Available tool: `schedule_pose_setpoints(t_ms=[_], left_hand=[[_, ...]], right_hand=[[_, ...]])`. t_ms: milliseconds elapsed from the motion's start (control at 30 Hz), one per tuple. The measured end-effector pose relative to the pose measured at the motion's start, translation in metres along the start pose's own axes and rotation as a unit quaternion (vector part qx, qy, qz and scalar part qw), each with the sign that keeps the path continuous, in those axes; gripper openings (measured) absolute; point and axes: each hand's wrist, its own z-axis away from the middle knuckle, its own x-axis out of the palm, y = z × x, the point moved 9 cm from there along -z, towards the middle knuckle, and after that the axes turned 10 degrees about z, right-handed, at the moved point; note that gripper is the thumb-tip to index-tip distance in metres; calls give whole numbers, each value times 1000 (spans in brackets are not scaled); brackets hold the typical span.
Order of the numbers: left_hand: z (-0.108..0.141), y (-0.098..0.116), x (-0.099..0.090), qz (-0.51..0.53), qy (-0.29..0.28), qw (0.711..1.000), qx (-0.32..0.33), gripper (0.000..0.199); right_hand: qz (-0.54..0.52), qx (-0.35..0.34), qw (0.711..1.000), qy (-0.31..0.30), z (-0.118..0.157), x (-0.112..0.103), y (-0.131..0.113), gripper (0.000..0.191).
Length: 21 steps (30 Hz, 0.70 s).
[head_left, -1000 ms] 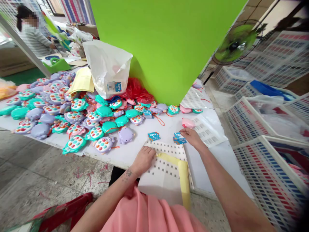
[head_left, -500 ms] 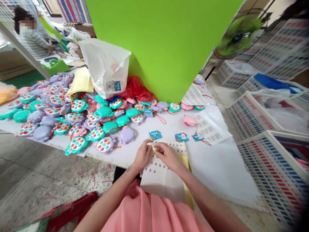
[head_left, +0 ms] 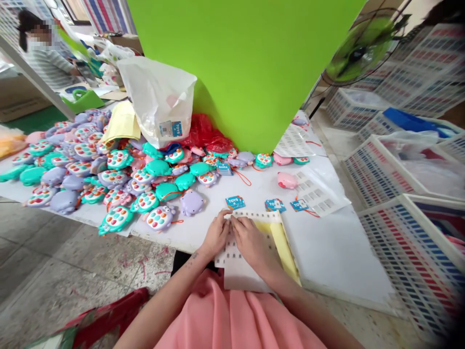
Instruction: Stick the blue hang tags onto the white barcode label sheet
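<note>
Both hands are at a white sticker sheet (head_left: 247, 276) with rows of small grey squares, at the table's front edge. My left hand (head_left: 217, 233) is closed at the sheet's left side, its fingertips near the upper edge. Beside it, my right hand (head_left: 252, 245) lies over the sheet with its fingers bent and pressed together, the tips meeting the left fingers. A yellow backing (head_left: 285, 247) shows along the sheet's right side. Anything small between the fingertips is hidden. Just beyond lie a blue toy card (head_left: 235, 202) and another blue card (head_left: 273, 205).
A heap of turtle-like pop toys (head_left: 112, 177) covers the left of the table. Behind it stand a white plastic bag (head_left: 158, 102) and a green panel (head_left: 240, 68). Another label sheet (head_left: 319, 194) lies to the right. White crates (head_left: 410, 247) and a fan (head_left: 358, 55) stand beyond; a person (head_left: 47, 58) sits far left.
My right hand has turned and come down over the sheet. The small yellow piece at my fingertips is now out of sight. More yellow backing shows at the sheet's right.
</note>
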Motion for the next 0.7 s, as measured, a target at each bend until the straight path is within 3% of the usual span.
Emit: schedule_pose_setpoints(t_ms=[167, 267, 467, 567, 700], left_hand=[[-1, 6, 5, -53, -19, 997, 44, 36], [-1, 8, 12, -97, -43, 992, 65, 46], [-3, 7, 14, -132, -38, 988, 66, 55], [-2, 8, 13, -142, -39, 987, 67, 54], [-2, 10, 12, -140, -40, 987, 68, 44]], right_hand=[[-52, 38, 997, 37, -4, -1, 12, 20], [-87, 72, 993, 22, -8, 4, 21, 17], [-192, 121, 974, 9, -8, 0, 37, 13], [-274, 117, 954, 27, -20, -6, 51, 14], [-292, 106, 950, 39, -50, -5, 81, 18]])
